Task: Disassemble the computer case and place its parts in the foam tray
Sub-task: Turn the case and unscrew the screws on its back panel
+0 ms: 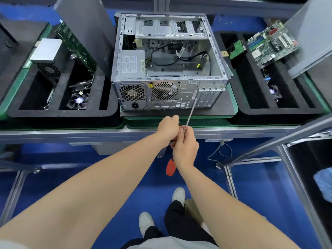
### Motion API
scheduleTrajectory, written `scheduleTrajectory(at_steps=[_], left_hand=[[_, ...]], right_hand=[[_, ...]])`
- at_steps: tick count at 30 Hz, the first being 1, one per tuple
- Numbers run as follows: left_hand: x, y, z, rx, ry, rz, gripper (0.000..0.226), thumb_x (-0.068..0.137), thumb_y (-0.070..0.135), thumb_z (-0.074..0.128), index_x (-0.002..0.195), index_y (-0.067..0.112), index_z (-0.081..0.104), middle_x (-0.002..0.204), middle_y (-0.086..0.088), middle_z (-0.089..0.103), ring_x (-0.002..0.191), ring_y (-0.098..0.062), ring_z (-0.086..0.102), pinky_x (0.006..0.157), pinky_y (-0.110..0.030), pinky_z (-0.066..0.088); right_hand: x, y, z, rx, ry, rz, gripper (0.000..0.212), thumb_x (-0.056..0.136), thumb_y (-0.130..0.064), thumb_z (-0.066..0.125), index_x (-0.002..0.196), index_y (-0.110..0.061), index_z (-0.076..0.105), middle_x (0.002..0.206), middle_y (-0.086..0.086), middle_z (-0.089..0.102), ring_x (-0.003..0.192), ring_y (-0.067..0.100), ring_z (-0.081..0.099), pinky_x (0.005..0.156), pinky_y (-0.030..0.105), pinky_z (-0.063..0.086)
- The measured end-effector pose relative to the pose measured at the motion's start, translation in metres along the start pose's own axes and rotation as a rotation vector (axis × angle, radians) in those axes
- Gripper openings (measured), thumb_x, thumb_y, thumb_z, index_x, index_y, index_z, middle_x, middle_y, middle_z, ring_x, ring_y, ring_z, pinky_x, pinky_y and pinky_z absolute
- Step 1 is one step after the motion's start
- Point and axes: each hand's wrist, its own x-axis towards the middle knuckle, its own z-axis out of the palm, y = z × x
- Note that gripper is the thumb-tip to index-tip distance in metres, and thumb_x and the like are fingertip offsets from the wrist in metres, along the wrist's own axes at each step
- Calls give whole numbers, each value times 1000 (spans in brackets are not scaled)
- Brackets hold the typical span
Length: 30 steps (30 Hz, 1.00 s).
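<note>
- Holding a long screwdriver [191, 112] with both hands, the person stands at the bottom middle of the frame, facing the back of the computer case [168, 97].
- The left hand [168, 127] is the higher one and the one nearer the case. Its fingers are curled round the thin metal rod.
- The right hand [186, 147] is just below it and a bit to the right. Its fingers wrap the top of the orange handle [170, 168], which sticks out under the wrist.
- The rod points from the hands up and to the right. Its tip meets the back wall of the case beside the slot covers [208, 97]. The tip is too small to tell if it sits in a screw.
- The case lies in the middle of the frame with its open side up. The power supply [133, 63] is still inside on the left, and black cables [165, 60] lie loose in the middle.
- The left foam tray [62, 113] holds a fan [78, 101]. The right foam tray [269, 112] holds a motherboard [271, 44].
- I think a screw on the back wall comes next. The rod must stay in line with it, so the left hand would steady the rod while the right hand turns the handle.
</note>
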Motion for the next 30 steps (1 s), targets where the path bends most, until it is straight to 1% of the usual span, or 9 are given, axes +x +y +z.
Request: scheduleTrajectory(at_steps=[2,4,8,14,17,21,25,28,30], left_hand=[[-1,12,20,57,-53,54,33,106,24,32,83,10,51,88,-9,55,82,-27,49,72,-38,42],[0,25,39,73,-102,86,35,106,23,30,77,12,48,81,-6,51,73,-23,44,61,-36,34],[4,54,77,36,-200,176,37,108,27,31,77,15,47,79,-1,49,76,-21,44,62,-35,32],[18,100,138,53,-319,282,30,109,34,38,108,13,60,105,-3,63,95,-21,59,76,-36,48],[34,122,165,44,-262,299,22,106,32,47,107,15,62,95,3,66,84,-17,61,64,-31,44],[56,148,193,-66,-168,301,5,101,17,62,105,16,65,101,-3,71,90,-23,71,82,-43,61],[77,173,216,-83,-113,301,5,97,10,67,101,13,68,89,-5,72,66,-20,74,67,-42,65],[90,185,232,-45,-84,285,6,95,9,69,97,15,70,85,-4,74,58,-16,73,64,-40,65],[98,191,240,-30,-73,279,8,94,7,68,96,14,71,84,-3,74,55,-14,72,61,-39,64]], right_hand=[[16,-2,-14,-38,97,0,28,112,-38,41,93,-26,58,71,-4,68,64,10,63,55,35,45],[34,-3,-30,-47,190,3,29,111,-34,41,90,-23,57,70,-8,63,65,2,57,52,21,34],[72,-5,-67,-48,305,-10,29,110,-27,44,89,-15,59,72,-11,60,68,-7,54,57,12,36],[142,-4,-124,-89,410,61,33,110,-28,44,85,-13,60,73,-10,57,67,3,52,53,15,33],[178,-3,-148,-147,442,100,35,108,-26,44,86,-9,65,72,-9,55,66,7,50,51,17,33],[218,1,-174,-193,412,130,34,110,-28,45,101,-12,74,89,1,65,81,20,59,64,32,36],[257,11,-196,-180,369,179,35,110,-32,46,108,-15,77,97,4,72,79,14,62,62,28,40],[278,16,-205,-158,353,234,36,110,-35,46,109,-17,78,90,3,74,78,14,64,71,33,49],[288,19,-210,-98,338,278,36,109,-36,46,108,-18,77,81,5,75,75,20,67,69,35,53]])
